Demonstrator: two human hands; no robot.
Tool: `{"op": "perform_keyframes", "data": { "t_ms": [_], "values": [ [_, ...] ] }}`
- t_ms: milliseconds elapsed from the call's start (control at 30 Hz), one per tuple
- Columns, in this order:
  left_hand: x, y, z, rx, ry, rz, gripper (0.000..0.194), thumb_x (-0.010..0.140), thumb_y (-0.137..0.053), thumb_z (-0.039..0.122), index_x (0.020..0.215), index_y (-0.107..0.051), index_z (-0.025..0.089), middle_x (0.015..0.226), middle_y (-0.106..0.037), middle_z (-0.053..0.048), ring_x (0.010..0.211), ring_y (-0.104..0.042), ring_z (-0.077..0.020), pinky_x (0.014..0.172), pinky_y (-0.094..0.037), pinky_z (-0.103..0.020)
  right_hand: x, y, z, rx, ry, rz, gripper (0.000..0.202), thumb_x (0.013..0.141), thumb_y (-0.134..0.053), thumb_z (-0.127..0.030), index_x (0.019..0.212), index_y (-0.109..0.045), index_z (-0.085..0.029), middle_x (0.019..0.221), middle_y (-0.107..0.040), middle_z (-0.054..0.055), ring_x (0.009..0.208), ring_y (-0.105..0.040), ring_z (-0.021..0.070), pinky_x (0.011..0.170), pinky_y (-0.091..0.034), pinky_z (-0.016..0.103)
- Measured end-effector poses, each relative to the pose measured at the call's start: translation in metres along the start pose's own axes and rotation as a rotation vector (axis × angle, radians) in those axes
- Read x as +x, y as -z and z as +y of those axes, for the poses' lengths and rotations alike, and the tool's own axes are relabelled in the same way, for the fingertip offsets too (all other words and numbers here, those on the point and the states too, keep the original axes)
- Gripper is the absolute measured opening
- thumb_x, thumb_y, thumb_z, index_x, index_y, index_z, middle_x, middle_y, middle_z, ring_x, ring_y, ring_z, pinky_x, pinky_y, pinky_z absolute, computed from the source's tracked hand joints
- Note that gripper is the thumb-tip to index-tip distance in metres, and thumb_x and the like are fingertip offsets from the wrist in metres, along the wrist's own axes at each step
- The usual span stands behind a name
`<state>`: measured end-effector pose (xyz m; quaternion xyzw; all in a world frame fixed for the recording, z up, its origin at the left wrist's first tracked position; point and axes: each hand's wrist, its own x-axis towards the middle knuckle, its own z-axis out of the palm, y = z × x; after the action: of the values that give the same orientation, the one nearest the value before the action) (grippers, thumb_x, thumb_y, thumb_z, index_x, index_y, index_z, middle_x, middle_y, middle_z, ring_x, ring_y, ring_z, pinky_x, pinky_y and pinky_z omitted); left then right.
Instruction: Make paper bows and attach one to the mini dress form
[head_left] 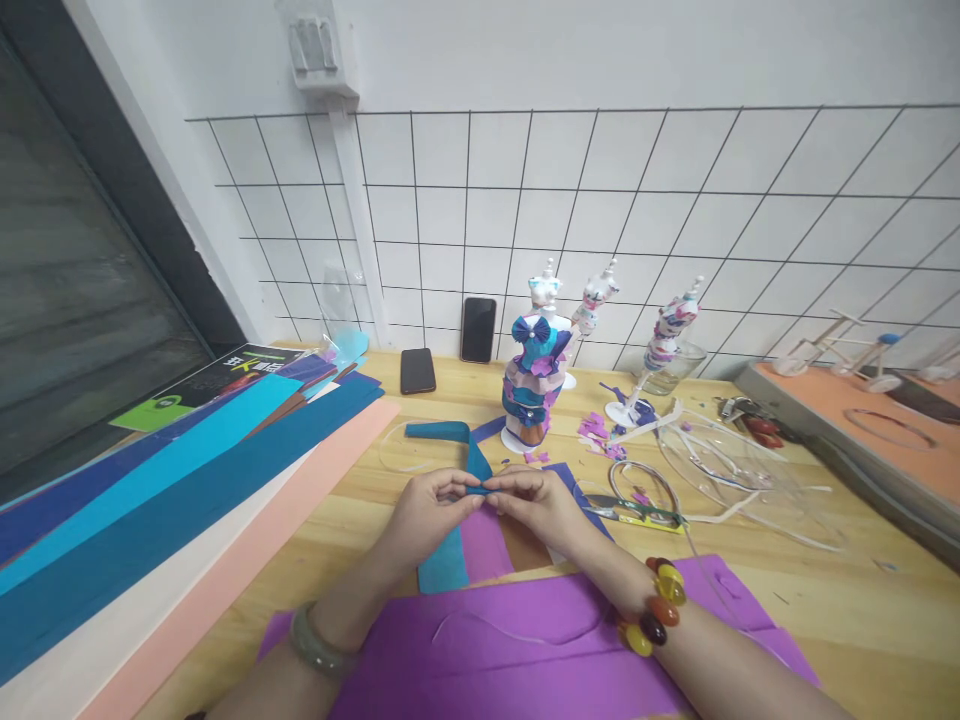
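L hand (pixel 439 503) & R hand (pixel 534 503) both pinch teal strip (pixel 478 457), held over tabletop (pixel 360 500) in front of dressed mannequin (pixel 534 372). Black/green pkt (pixel 214 388) at L: lettering (pixel 255 365) too blurry to read.

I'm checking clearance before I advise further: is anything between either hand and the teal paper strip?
Nothing visible: the left hand and right hand both pinch the teal paper strip directly. The dressed miniature mannequin stands beyond them, not between.

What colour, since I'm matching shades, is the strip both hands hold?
The strip is teal blue, clearest in head view.
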<state>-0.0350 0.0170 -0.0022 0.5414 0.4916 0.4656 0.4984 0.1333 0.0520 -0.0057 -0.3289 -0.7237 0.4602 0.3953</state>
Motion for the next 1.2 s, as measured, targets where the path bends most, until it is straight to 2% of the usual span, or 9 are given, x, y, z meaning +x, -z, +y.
{"op": "perform_keyframes", "data": {
  "t_ms": [333,567,900,1033,1200],
  "values": [
    [-0.0012,0.0004,-0.0023,-0.051,0.020,0.013,0.021,0.066,-0.066,0.025,0.082,-0.064,0.013,0.071,-0.069,-0.005,0.068,-0.063,-0.0161,0.064,-0.049,-0.027,-0.0016,0.0004,0.0007,0.087,-0.081,0.016,0.021,0.068,-0.066,-0.033,0.081,-0.069,-0.017,0.072,-0.064,0.004,0.064,-0.058,0.0136,0.058,-0.046,0.025],
    [-0.0021,-0.0007,0.0013,-0.051,0.019,0.024,0.021,0.066,-0.066,0.025,0.083,-0.066,0.014,0.071,-0.070,-0.005,0.069,-0.063,-0.0167,0.065,-0.050,-0.028,-0.0016,0.0021,-0.0018,0.081,-0.077,0.037,0.017,0.068,-0.067,-0.032,0.077,-0.071,-0.018,0.072,-0.065,0.004,0.066,-0.059,0.0146,0.060,-0.047,0.026],
    [-0.0029,-0.0020,0.0027,0.038,-0.034,0.018,0.018,0.068,-0.063,0.027,0.082,-0.070,0.018,0.071,-0.070,-0.003,0.068,-0.061,-0.0159,0.064,-0.049,-0.026,-0.0011,0.0019,-0.0024,0.121,-0.112,0.067,0.018,0.066,-0.068,-0.032,0.074,-0.070,-0.016,0.072,-0.067,0.004,0.065,-0.059,0.0144,0.060,-0.046,0.026],
    [-0.0032,-0.0016,0.0026,0.063,-0.057,0.022,0.018,0.069,-0.062,0.028,0.080,-0.070,0.018,0.070,-0.069,-0.003,0.068,-0.061,-0.0166,0.063,-0.048,-0.026,-0.0013,0.0015,-0.0024,0.177,-0.148,0.067,0.021,0.063,-0.070,-0.033,0.074,-0.069,-0.015,0.066,-0.066,0.003,0.057,-0.057,0.0120,0.054,-0.046,0.025],
    [-0.0031,-0.0019,0.0033,0.070,-0.071,0.040,0.018,0.068,-0.062,0.029,0.079,-0.071,0.017,0.071,-0.069,-0.003,0.069,-0.060,-0.0171,0.063,-0.048,-0.026,-0.0006,0.0013,-0.0010,0.276,-0.186,0.063,0.025,0.059,-0.072,-0.035,0.074,-0.068,-0.015,0.059,-0.065,0.001,0.053,-0.056,0.0107,0.056,-0.046,0.025]
  ]
}}
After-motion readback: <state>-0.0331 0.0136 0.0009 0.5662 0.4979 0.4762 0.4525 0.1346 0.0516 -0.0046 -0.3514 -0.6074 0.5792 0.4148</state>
